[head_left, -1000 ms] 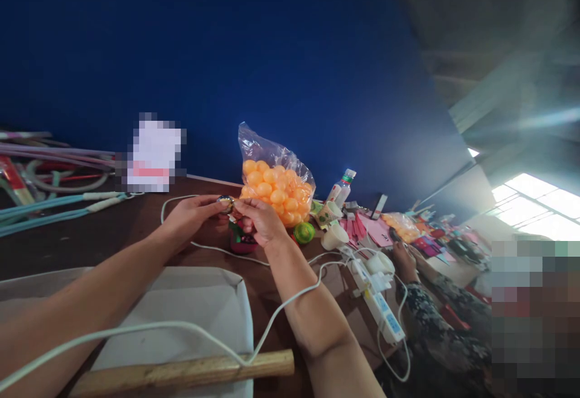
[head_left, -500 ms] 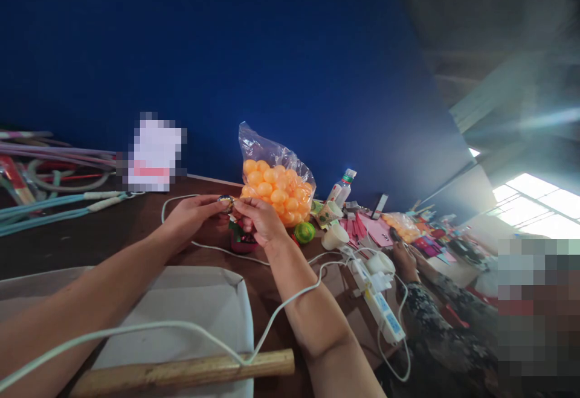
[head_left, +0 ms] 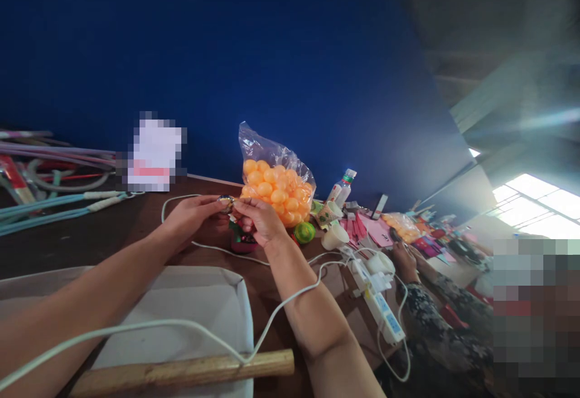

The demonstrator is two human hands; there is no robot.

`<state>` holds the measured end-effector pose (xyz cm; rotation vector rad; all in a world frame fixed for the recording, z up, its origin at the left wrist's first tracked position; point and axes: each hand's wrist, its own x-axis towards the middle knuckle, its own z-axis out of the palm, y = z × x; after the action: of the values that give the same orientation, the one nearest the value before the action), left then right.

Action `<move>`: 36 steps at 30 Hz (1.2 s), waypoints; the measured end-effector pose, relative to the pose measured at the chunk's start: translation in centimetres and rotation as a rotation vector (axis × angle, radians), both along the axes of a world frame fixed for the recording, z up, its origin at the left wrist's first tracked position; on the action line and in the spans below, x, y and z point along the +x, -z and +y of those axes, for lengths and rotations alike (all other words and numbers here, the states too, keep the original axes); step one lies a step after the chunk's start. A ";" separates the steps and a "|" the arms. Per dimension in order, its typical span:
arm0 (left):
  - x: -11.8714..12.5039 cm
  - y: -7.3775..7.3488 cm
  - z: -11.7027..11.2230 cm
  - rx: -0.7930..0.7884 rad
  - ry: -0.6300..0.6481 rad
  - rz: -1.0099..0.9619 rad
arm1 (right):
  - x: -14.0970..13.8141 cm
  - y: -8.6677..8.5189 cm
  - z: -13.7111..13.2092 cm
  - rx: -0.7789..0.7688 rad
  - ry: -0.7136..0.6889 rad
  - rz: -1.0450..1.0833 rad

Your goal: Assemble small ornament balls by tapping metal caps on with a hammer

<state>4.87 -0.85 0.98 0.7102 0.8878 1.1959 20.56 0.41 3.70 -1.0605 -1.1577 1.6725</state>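
Observation:
My left hand (head_left: 193, 217) and my right hand (head_left: 259, 219) meet over the dark brown table (head_left: 90, 238), fingertips pinched together on a small shiny round object (head_left: 225, 202). Both hands are closed on it. Just behind them stands a clear plastic bag of orange balls (head_left: 274, 180). A small red and green item (head_left: 241, 240) lies on the table under my right hand. A white cable (head_left: 290, 298) runs across the table and passes under my right forearm.
A white cardboard tray (head_left: 190, 307) and a wooden stick (head_left: 181, 371) lie near me. Coloured cords (head_left: 54, 205) sit at the left. A white power strip (head_left: 378, 301), cups, a bottle (head_left: 342, 188) and pink papers crowd the right, where another person's hand (head_left: 403, 259) rests.

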 end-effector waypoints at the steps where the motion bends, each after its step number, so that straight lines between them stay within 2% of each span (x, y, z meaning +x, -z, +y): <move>1: 0.0 -0.1 0.0 -0.003 -0.006 0.007 | 0.0 0.0 0.0 0.000 0.004 0.002; 22: 0.1 -0.4 -0.2 -0.026 -0.039 0.034 | 0.1 0.3 0.2 -0.019 -0.019 0.024; 31: 0.0 0.5 -0.1 0.011 -0.017 0.060 | 0.0 0.4 0.2 -0.032 -0.003 0.039; 36: 0.1 0.6 -0.1 -0.013 -0.050 0.067 | -0.1 0.6 0.3 -0.044 0.021 -0.008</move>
<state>4.95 -0.97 0.35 0.7248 0.9732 1.2152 20.47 0.73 3.06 -1.1039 -1.1159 1.6861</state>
